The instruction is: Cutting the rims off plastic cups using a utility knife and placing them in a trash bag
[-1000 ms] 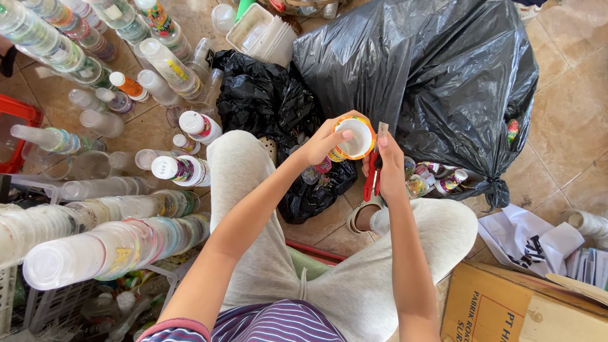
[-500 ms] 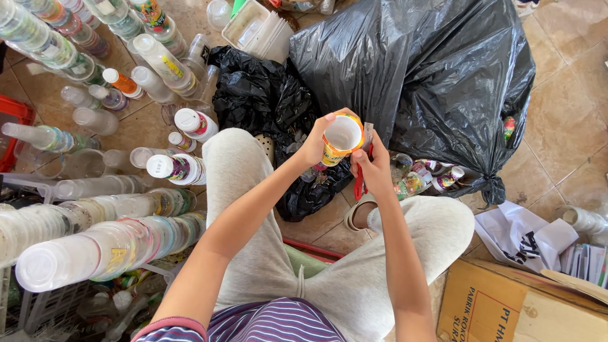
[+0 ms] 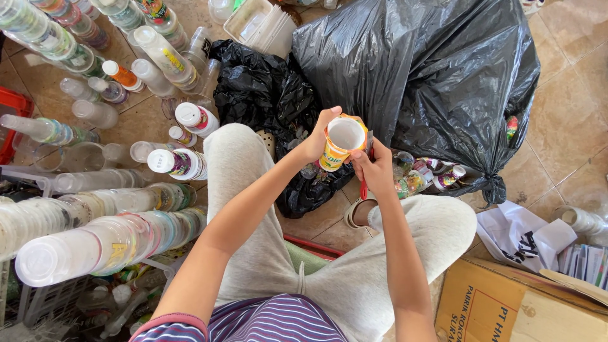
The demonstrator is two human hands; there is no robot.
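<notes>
Tiled floor (image 3: 570,126) crowded with stacked cups (image 3: 95,240), black bag (image 3: 430,76); both hands (image 3: 345,149) grip orange cup (image 3: 342,140).

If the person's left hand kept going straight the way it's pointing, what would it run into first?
The left hand already grips the orange-and-white plastic cup, so that comes first. Past the cup, its line runs up and right toward the big black rubbish bag, though the depth between them is hard to judge.

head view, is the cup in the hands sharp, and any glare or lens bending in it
Head view: the orange and white cup between the left hand and right hand is sharp; daylight is soft, with sheen on the big black bag; the wide lens bends the cup stacks at the left edge, nearest ones slightly soft.
</notes>
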